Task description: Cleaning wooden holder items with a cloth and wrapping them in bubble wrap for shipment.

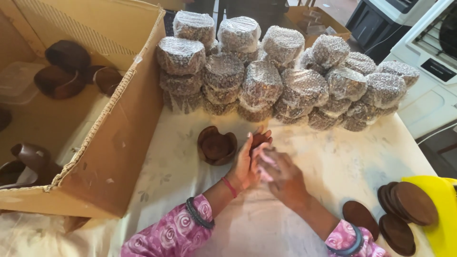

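My left hand (pixel 247 164) grips a small round dark wooden piece (pixel 260 140), holding it upright near the middle of the white table (pixel 333 157). My right hand (pixel 281 176) is pressed against it from the right, blurred, with something pale pink between its fingers; what that is I cannot tell. A dark wooden petal-shaped bowl (pixel 216 145) sits on the table just left of my left hand. Both sleeves are pink with a rose print, with bangles at the wrists.
A heap of bubble-wrapped round bundles (pixel 281 71) fills the back of the table. An open cardboard box (pixel 119 119) at left holds several wooden bowls (pixel 59 81). Flat dark wooden discs (pixel 404 209) lie at right beside a yellow object (pixel 440 214). White appliances (pixel 428 62) stand far right.
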